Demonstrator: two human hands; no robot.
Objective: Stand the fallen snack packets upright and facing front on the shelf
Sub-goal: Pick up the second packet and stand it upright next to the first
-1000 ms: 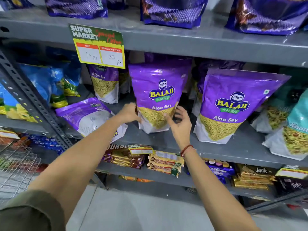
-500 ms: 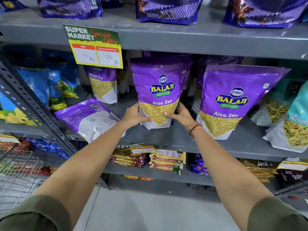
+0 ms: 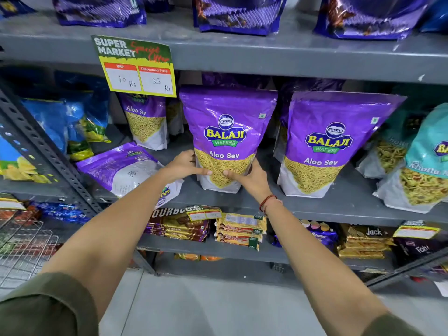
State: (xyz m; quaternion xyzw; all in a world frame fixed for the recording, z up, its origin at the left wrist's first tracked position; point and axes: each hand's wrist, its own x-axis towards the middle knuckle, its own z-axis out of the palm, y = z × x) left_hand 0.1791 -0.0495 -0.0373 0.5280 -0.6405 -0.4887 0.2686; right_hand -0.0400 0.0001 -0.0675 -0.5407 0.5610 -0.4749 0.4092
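Both hands closed on the lower part of the middle purple packet (image 3: 226, 139): left hand (image 3: 180, 166) at its left edge, right hand (image 3: 249, 177) at its right. Upright, front-facing, on the grey shelf (image 3: 339, 204). Fallen packet (image 3: 123, 167) flat just left.

Grey metal shelf (image 3: 339, 204) with upright purple Aloo Sev packets (image 3: 322, 141) and one fallen packet (image 3: 121, 168) flat at left.

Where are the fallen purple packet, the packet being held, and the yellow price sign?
Fallen packet (image 3: 121, 169), head view: its purple and white upper face.
Held packet (image 3: 225, 134), head view: the Balaji logo.
Price sign (image 3: 138, 69), head view: its middle.
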